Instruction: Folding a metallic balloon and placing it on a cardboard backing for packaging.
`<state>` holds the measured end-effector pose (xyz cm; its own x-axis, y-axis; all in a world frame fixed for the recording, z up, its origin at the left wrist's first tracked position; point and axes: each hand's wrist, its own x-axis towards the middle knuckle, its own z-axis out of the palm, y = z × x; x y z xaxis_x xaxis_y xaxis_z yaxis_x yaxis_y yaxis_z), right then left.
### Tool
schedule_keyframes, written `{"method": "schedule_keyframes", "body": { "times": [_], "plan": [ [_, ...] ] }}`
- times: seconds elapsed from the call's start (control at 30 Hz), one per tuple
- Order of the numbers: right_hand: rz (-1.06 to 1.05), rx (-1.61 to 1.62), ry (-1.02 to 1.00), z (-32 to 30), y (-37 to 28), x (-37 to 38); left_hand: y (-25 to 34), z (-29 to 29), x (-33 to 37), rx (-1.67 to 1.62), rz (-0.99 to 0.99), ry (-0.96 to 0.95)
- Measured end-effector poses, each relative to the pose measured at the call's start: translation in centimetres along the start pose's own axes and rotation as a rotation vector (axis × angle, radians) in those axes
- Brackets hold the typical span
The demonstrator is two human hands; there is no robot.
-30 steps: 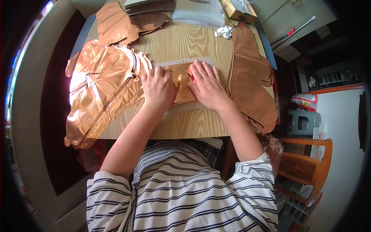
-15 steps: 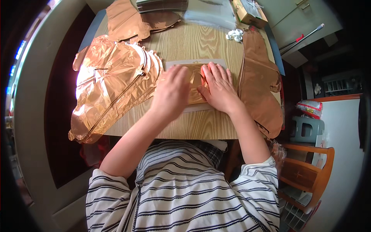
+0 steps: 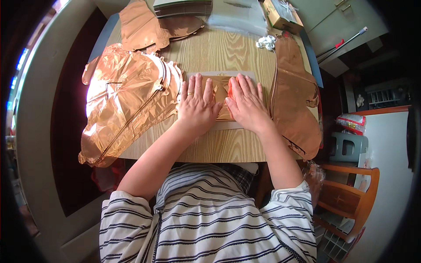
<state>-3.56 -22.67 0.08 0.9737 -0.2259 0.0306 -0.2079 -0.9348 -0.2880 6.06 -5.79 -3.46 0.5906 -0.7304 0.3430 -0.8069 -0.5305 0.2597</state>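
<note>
A folded sheet of copper-coloured foil (image 3: 222, 94) lies on a pale flat card or sheet (image 3: 228, 126) at the middle of the wooden table. My left hand (image 3: 199, 103) rests flat on the left part of the foil, fingers stretched away from me. On its right part lies my right hand (image 3: 247, 101), also flat with straight fingers. Both palms hide much of the foil, and neither hand grips it. Close beside my left hand is a pile of shiny copper foil balloons (image 3: 125, 105), uninflated. More flat foil balloons (image 3: 294, 96) lie to the right of my right hand.
Further copper foil pieces (image 3: 142, 26) lie at the far left, next to a dark stack (image 3: 183, 8). Clear plastic bags (image 3: 239, 19) and a cardboard box (image 3: 283, 17) sit at the back. A small white bundle (image 3: 265, 42) lies near the box. A wooden chair (image 3: 344, 199) stands at the right.
My left hand, blurred and tilted before, now lies flat with its fingers spread on the foil's left part. The right hand stays in nearly the same place.
</note>
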Motion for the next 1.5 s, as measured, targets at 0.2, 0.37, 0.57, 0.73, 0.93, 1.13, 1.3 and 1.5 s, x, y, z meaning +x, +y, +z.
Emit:
{"method": "schedule_keyframes", "body": {
  "times": [0.2,0.37,0.57,0.73,0.93,1.13,1.3,1.5],
  "plan": [
    [-0.014,-0.038,0.015,1.1,0.8,-0.3,0.2,-0.6,0.2,0.015,-0.027,-0.051],
    [-0.073,0.434,0.012,0.0,4.6,0.1,1.1,-1.0,0.3,0.007,-0.061,-0.121],
    [0.034,1.136,0.278,-3.2,7.4,-0.7,2.0,-1.2,-0.1,0.012,-0.087,-0.153],
    [0.018,0.857,0.145,-4.8,2.7,-0.5,2.5,-1.3,-0.2,0.012,-0.128,-0.198],
    [-0.163,0.12,-0.008,0.6,-2.5,1.2,1.7,0.1,-0.8,0.031,-0.079,-0.158],
    [-0.146,0.078,0.068,2.4,-2.4,0.8,1.3,0.3,-1.3,0.02,-0.047,-0.085],
    [-0.121,0.009,0.095,2.6,-2.4,0.5,1.3,0.2,-1.4,0.035,-0.057,-0.064],
    [-0.032,0.035,0.064,2.2,-1.4,0.6,1.4,-0.2,-1.2,0.034,-0.049,-0.078]
  ]
}}
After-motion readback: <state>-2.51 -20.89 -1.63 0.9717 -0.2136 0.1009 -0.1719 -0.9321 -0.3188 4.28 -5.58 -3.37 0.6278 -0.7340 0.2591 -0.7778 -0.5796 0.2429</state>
